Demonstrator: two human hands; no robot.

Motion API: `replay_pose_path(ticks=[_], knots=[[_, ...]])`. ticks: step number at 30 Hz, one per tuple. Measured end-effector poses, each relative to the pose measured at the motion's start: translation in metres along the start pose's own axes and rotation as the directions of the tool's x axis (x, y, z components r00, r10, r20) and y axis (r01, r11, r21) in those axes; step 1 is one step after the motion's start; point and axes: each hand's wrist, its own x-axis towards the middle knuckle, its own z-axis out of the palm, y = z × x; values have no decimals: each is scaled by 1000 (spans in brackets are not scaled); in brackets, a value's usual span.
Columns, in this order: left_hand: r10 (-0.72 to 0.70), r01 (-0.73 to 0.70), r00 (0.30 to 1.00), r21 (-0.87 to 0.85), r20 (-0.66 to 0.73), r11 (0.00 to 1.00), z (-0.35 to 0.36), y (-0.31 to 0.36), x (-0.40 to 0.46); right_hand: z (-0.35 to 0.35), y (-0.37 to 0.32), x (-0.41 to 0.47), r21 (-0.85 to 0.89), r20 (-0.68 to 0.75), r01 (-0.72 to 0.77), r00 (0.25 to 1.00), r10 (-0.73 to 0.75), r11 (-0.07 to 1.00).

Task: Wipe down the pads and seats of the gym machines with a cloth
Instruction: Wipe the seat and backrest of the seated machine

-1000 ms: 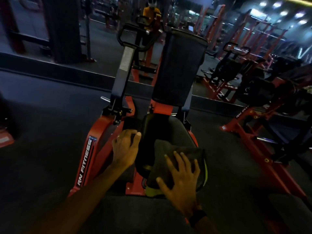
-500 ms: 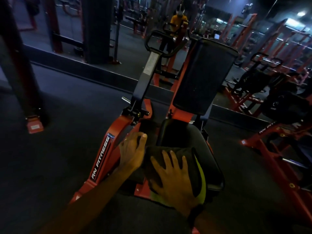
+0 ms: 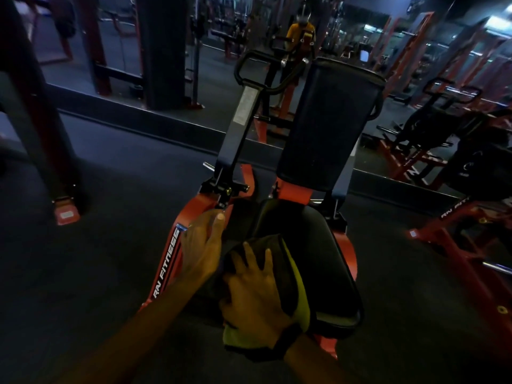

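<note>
A dim gym with a dark rubber floor (image 3: 91,273) surrounds a red-framed machine, and a wall mirror behind it doubles the rows of equipment. Nearest the camera, the right hand (image 3: 256,293) lies flat with its fingers spread wide on the cloth (image 3: 288,273), a dark rag with a yellow-green underside, pressing it onto the near left part of the seat (image 3: 318,259); a dark band sits on that wrist. The cloth drapes over the near left edge of the seat, its yellow side hanging down below the hand. Just to the left, touching nothing of the cloth as far as can be seen, the left hand (image 3: 203,242) rests on the red frame (image 3: 169,261) beside the seat's left edge, fingers loosely extended and holding nothing, apparently bracing the body. The step in hand looks to be the wiping of the seat itself, with the cloth at its left side. Most of the seat's surface, to the right and farther back, lies uncovered by the cloth, so the next move probably calls for sweeping the flat hand and cloth rightward and away across the pad, keeping even pressure so the rag does not bunch. Beyond the seat stands the upright back pad (image 3: 327,126), tilted slightly, which likely wants wiping after. Left of it rises the lever arm (image 3: 241,117) with its looped black handle, and in the mirror a figure in a yellow top (image 3: 300,33) appears, blurred
</note>
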Motion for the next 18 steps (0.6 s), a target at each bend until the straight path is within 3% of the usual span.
replay_pose_path(ticks=[2,5,10,12,15,18], knots=[[26,-26,1000,29,-11,999,-1,4,8,-9,11,25,90,-4,5,1000,-5,996],[48,-46,999,80,-18,996,3,5,17,-11,49,94,240,128,-176,981,148,955],[213,-235,969,219,122,947,13,15,8,4,147,186,293,154,-327,943,294,898],[227,-253,964,217,137,943,14,19,2,2,170,189,327,99,-363,931,351,872],[117,-144,984,211,134,967,18,13,-6,5,152,160,276,53,-338,940,337,900],[84,-108,986,165,147,980,31,10,-7,2,106,93,279,-3,-157,986,164,947]])
